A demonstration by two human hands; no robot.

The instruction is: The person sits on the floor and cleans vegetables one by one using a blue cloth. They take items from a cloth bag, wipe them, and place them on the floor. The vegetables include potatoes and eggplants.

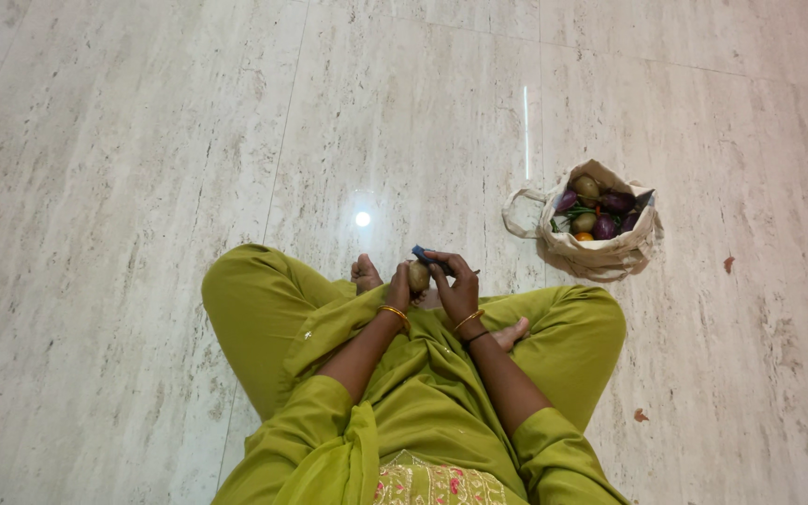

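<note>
Hands meet in front of a person seated cross-legged on the pale marble-look tiled floor (123,168), dressed in olive-green clothes. The left hand (398,288) is curled around a small, brownish, oval potato (419,276), holding it just above the crossed bare feet; its long axis stands roughly upright, tilted slightly, the top end pointing away from the person. The right hand (457,283) pinches a small blue-handled peeler (425,254) with bent fingers, laid against the potato's upper end, the handle slanting up toward the left. Gold bangles ring both wrists. Well apart, further out on the person's right, an open beige cloth bag (600,251) sits on the floor holding purple, green and orange vegetables.
</note>
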